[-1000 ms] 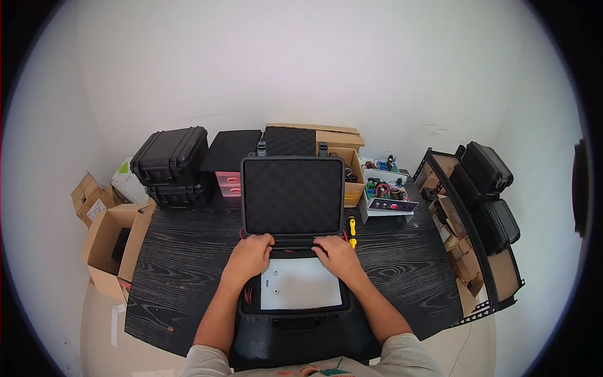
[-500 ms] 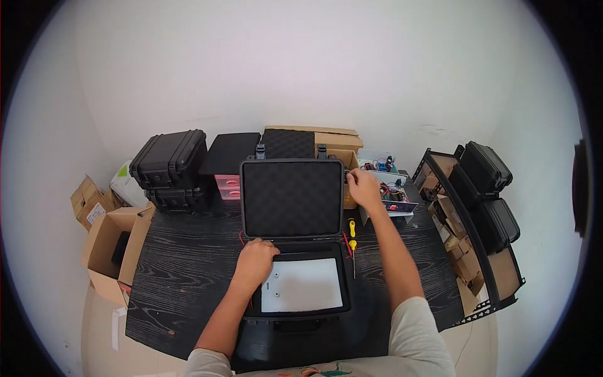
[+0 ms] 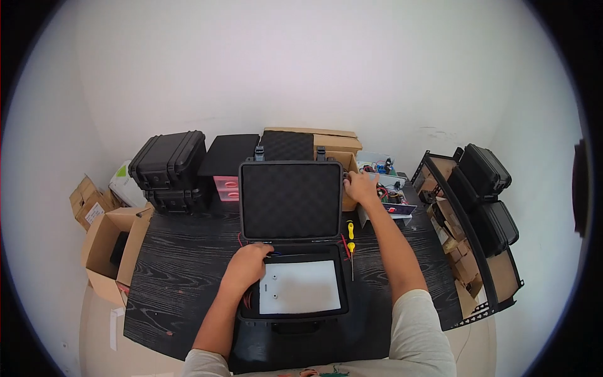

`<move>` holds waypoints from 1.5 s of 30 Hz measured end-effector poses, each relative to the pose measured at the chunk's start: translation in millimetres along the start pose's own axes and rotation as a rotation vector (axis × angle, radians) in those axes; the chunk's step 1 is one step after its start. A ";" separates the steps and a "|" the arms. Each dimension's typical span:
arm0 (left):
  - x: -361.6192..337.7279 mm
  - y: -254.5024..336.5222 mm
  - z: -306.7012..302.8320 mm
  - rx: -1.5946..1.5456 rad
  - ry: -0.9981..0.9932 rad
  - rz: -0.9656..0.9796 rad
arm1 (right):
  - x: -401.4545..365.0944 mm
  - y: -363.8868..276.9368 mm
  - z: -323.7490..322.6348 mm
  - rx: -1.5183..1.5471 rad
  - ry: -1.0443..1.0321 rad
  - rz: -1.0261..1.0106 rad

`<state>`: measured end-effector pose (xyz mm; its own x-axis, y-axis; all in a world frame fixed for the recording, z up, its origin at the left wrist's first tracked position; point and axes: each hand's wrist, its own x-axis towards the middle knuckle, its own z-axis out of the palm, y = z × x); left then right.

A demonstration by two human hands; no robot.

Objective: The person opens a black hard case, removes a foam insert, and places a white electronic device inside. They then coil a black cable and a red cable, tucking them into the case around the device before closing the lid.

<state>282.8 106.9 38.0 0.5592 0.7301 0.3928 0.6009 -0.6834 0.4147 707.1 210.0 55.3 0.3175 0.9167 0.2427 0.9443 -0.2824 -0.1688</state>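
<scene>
An open black hard case (image 3: 250,317) stands in front of me, its foam-lined lid (image 3: 291,201) upright. A white panel (image 3: 300,295) with two small round fittings sits in the base. My left hand (image 3: 248,267) is at the panel's upper left corner, fingers closed together near a thin bluish item; what they hold is too small to name. At the lid's right edge, my right hand (image 3: 362,188) reaches to a cardboard box (image 3: 349,200). Its fingers are bent in, and anything between them is hidden.
Yellow-handled tools, one a screwdriver (image 3: 352,249), lie right of the case. Open units with wiring (image 3: 392,191) stand behind my right hand. Closed black cases (image 3: 168,160) are stacked at left, near an open carton (image 3: 107,264). A black shelf (image 3: 477,239) holds more cases at right.
My left hand has shifted slightly left and down, uncovering reddish wires at the case's left side. The right hand stays by the cardboard box, its fingers slightly lower.
</scene>
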 end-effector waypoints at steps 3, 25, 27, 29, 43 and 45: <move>-1.2 1.0 -5.0 0.089 0.031 -0.064 | 3.8 -12.1 5.5 -0.010 -0.019 0.062; -2.6 -4.8 4.5 0.148 -0.212 0.075 | 20.9 29.3 -19.4 0.727 0.700 0.057; -2.1 -2.7 3.9 0.145 -0.221 0.060 | -2.8 37.8 -33.7 1.153 0.686 0.156; -2.5 -0.5 0.6 0.120 -0.235 0.038 | -35.2 35.2 -53.1 1.201 0.807 0.151; 2.3 15.2 -1.9 -1.309 -0.233 -0.176 | -215.5 -36.2 -61.0 1.656 0.419 0.006; 2.8 18.8 -8.7 -1.493 -0.237 -0.185 | -230.7 -49.3 -54.0 1.637 0.246 -0.007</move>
<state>290.7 96.1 54.1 0.7063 0.6878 0.1675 -0.3576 0.1424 0.9230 591.9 -2.8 59.2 0.4695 0.8077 0.3566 -0.0901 0.4456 -0.8907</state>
